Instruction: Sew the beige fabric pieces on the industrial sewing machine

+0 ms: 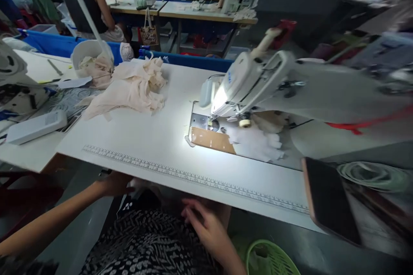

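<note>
Both my hands are below the front edge of the white sewing table (155, 137), over my lap. My left hand (118, 183) reaches under the table edge beside some pale fabric (151, 190); its fingers are hidden. My right hand (204, 221) rests on my black-and-white patterned clothing (145, 245), fingers bent toward the pale fabric. On the table stands a white sewing machine (258, 81) with its lamp lit over the needle plate (209, 131). A heap of peach fabric pieces (129, 88) lies on the far left of the table.
A printed ruler (193, 178) runs along the table's front edge. A dark phone (329, 200) lies at the right corner. A green basket (271, 260) sits below on the floor. A white bowl (87, 53) holds fabric. Another person (93, 4) sits behind, among other sewing machines.
</note>
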A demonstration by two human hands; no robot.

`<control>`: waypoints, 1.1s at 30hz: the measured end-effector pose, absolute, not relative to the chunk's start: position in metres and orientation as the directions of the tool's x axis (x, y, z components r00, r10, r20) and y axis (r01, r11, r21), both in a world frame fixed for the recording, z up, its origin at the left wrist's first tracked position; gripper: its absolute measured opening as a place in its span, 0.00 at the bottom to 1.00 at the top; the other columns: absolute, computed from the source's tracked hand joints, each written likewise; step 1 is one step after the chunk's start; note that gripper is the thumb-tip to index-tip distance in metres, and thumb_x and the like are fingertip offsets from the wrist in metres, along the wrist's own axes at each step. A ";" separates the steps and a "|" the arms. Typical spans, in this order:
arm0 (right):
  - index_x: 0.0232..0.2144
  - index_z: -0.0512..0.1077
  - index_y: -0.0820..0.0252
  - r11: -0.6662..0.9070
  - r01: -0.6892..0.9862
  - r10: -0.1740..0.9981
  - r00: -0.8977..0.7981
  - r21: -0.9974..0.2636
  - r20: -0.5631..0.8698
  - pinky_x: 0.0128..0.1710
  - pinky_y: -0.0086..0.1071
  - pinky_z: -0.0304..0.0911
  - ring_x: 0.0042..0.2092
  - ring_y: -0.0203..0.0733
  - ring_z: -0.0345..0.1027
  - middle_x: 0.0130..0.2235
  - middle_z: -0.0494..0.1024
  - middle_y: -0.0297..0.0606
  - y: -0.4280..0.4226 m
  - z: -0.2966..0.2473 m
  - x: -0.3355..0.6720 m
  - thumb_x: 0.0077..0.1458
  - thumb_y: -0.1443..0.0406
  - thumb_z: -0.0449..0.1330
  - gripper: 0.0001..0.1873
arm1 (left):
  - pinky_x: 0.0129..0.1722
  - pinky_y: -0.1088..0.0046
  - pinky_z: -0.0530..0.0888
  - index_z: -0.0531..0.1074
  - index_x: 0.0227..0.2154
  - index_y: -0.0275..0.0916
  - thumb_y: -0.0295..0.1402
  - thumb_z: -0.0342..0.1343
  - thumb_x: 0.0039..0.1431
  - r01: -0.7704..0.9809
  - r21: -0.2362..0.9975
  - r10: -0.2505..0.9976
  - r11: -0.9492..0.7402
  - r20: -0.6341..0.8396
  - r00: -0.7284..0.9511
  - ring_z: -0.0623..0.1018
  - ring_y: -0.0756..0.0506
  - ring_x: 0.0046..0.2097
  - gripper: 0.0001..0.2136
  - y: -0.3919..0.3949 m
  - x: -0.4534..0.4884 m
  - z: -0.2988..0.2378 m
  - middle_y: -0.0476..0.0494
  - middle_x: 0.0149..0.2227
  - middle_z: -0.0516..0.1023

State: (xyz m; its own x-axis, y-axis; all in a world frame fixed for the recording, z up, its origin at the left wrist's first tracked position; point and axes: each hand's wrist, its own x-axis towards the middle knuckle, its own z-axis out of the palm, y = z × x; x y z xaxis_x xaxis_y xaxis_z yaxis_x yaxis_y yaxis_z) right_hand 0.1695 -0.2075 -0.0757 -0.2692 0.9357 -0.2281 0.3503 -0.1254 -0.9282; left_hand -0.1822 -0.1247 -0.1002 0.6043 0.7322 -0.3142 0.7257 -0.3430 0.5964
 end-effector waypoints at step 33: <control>0.36 0.76 0.60 -0.140 0.984 0.911 0.170 -0.106 0.377 0.30 0.33 0.51 0.32 0.39 0.70 0.40 0.80 0.44 -0.039 -0.004 0.307 0.65 0.65 0.55 0.09 | 0.44 0.64 0.79 0.72 0.55 0.37 0.34 0.52 0.69 0.721 0.283 0.773 -0.632 0.174 0.610 0.77 0.37 0.52 0.15 0.017 0.150 0.014 0.35 0.54 0.76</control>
